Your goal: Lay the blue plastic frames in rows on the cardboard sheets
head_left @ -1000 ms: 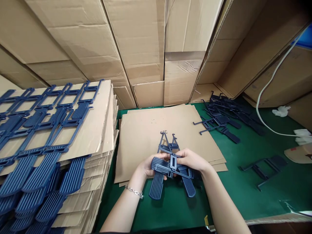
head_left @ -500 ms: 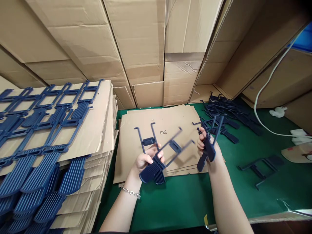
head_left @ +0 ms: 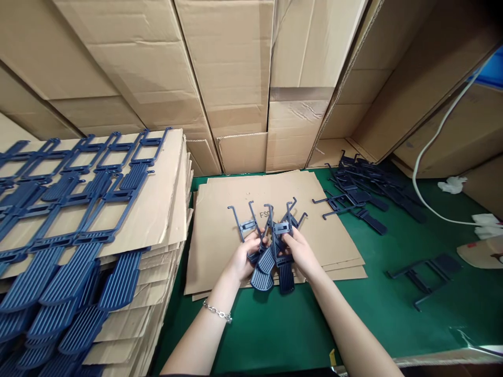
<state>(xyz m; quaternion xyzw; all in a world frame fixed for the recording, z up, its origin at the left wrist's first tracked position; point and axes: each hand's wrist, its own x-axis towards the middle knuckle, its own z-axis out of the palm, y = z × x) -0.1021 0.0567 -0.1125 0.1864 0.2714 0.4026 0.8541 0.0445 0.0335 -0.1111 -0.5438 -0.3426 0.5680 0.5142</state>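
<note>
Basically, left hand [head_left: 242, 259] and right hand [head_left: 302, 253] each pinch navy brackets [head_left: 281, 228] over the cardboard sheets [head_left: 216, 220], fingers [head_left: 290, 238] around mid-frame, probably so hooked legs [head_left: 236, 218] and ribbed ends [head_left: 262, 279] hang free.

Overlapping navy frames [head_left: 281, 228] are held mostly over cardboard [head_left: 212, 235], ribbed paddles [head_left: 262, 277] near, hooked prongs [head_left: 237, 222] far.
</note>
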